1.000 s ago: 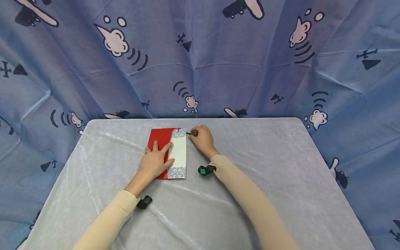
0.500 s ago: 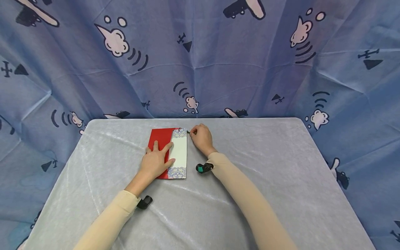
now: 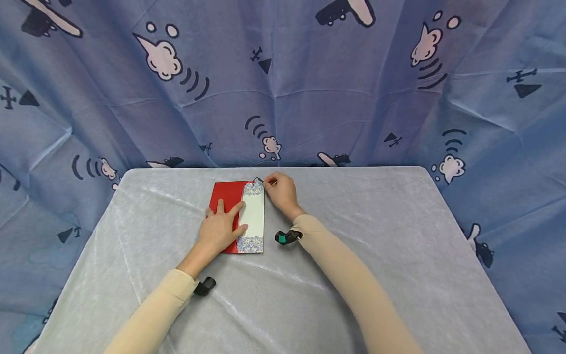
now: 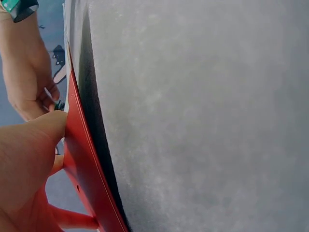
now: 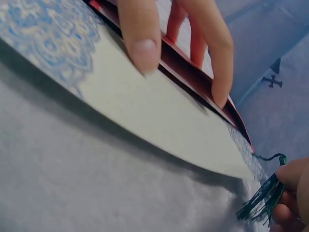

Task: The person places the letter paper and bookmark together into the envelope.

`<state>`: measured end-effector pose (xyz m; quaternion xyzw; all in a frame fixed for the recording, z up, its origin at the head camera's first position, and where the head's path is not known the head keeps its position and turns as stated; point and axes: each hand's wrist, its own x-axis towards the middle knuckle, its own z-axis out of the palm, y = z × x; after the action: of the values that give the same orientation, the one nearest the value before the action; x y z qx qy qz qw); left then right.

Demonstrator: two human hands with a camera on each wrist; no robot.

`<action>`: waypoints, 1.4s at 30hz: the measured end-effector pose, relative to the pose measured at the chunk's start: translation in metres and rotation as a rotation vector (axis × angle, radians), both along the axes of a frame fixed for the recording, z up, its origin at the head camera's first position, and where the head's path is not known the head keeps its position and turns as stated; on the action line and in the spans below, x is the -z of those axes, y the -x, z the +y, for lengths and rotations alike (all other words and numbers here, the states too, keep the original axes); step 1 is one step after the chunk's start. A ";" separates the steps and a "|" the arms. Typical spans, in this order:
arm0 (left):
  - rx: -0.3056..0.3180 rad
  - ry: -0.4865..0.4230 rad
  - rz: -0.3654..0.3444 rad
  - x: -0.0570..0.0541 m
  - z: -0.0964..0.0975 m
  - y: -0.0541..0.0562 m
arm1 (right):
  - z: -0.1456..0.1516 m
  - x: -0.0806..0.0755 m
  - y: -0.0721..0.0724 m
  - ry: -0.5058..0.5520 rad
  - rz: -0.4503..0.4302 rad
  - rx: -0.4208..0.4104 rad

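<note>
A cream bookmark (image 3: 253,216) with blue patterned ends lies along the right side of a flat red paper folder (image 3: 227,191). In the right wrist view, the bookmark (image 5: 169,130) sits beside the folder's dark, gaping edge. My left hand (image 3: 217,233) presses down with spread fingers, its palm side on the red, thumb and index fingertip over the bookmark. By the bookmark's top right corner, my right hand (image 3: 283,195) pinches its green tassel (image 5: 263,198) between thumb and fingers. A thin cord (image 3: 257,179) loops from the bookmark's top to those fingers. The head view hides most of the tassel.
Grey velvety cloth covers the table (image 3: 376,246), whose far edge lies just beyond the folder. A blue patterned curtain (image 3: 283,88) hangs behind it. Black wrist devices (image 3: 288,237) are worn on both forearms.
My right hand has shifted slightly left and away from me, toward the bookmark's top. The cord, earlier stretched to the right, now arches above the top edge. My left hand keeps its place.
</note>
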<state>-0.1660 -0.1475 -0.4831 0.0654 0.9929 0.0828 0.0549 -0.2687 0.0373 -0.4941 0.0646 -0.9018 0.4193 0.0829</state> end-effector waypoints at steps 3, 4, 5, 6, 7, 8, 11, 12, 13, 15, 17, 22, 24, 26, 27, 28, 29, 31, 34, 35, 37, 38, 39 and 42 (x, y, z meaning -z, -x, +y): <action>-0.002 0.004 0.004 0.000 0.001 -0.001 | -0.002 -0.001 -0.005 -0.015 0.004 -0.031; -0.001 0.006 0.006 0.000 0.001 -0.002 | -0.003 -0.001 -0.007 -0.018 0.004 -0.042; -0.003 0.006 0.007 -0.001 0.002 -0.002 | -0.003 -0.001 -0.009 -0.020 0.005 -0.050; -0.004 0.007 0.007 -0.001 0.002 -0.003 | -0.004 -0.001 -0.011 -0.021 0.005 -0.059; -0.006 0.006 0.007 -0.001 0.002 -0.003 | -0.004 -0.001 -0.012 -0.022 0.001 -0.065; -0.006 0.006 0.008 -0.001 0.003 -0.003 | -0.005 -0.001 -0.014 -0.022 -0.003 -0.070; -0.008 0.006 0.009 -0.002 0.004 -0.005 | -0.006 0.000 -0.019 -0.022 -0.017 -0.079; -0.009 0.007 0.008 -0.002 0.004 -0.005 | -0.006 0.000 -0.020 -0.026 -0.022 -0.080; -0.008 0.007 0.009 -0.002 0.004 -0.005 | -0.007 0.001 -0.021 -0.031 -0.024 -0.077; -0.005 0.010 0.011 -0.002 0.004 -0.005 | -0.008 0.002 -0.022 -0.038 -0.026 -0.074; -0.004 0.012 0.013 -0.002 0.003 -0.005 | -0.009 0.004 -0.024 -0.037 -0.028 -0.070; -0.002 0.013 0.014 -0.001 0.003 -0.005 | -0.012 0.008 -0.028 -0.031 -0.023 -0.045; -0.002 0.010 0.013 0.000 0.003 -0.005 | -0.014 0.009 -0.030 -0.031 -0.025 -0.037; -0.004 0.007 0.013 0.000 0.003 -0.006 | -0.015 0.009 -0.032 -0.026 -0.039 -0.033; -0.004 0.006 0.014 0.000 0.003 -0.006 | -0.016 0.009 -0.033 -0.025 -0.045 -0.032; -0.005 0.006 0.014 0.000 0.003 -0.005 | -0.016 0.009 -0.034 -0.023 -0.053 -0.030; -0.006 0.004 0.013 0.000 0.003 -0.005 | -0.017 0.009 -0.035 -0.022 -0.059 -0.028; -0.006 0.003 0.014 0.000 0.003 -0.005 | -0.017 0.009 -0.037 -0.023 -0.074 -0.027; -0.003 0.003 0.017 0.000 0.002 -0.005 | -0.019 0.009 -0.038 -0.033 -0.088 -0.030; -0.003 0.004 0.018 -0.001 0.002 -0.005 | -0.019 0.009 -0.039 -0.035 -0.091 -0.032; -0.002 0.003 0.016 0.000 0.002 -0.005 | -0.019 0.009 -0.040 -0.034 -0.093 -0.033; -0.002 0.002 0.016 0.000 0.002 -0.005 | -0.019 0.009 -0.040 -0.028 -0.091 -0.034; -0.003 0.002 0.015 0.000 0.002 -0.005 | -0.019 0.009 -0.040 -0.020 -0.089 -0.033; -0.004 0.001 0.013 -0.001 0.002 -0.005 | -0.017 0.009 -0.038 0.006 -0.082 -0.037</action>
<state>-0.1607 -0.1453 -0.4825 0.0639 0.9934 0.0821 0.0481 -0.2305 0.0201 -0.5035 0.0639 -0.9018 0.4256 0.0385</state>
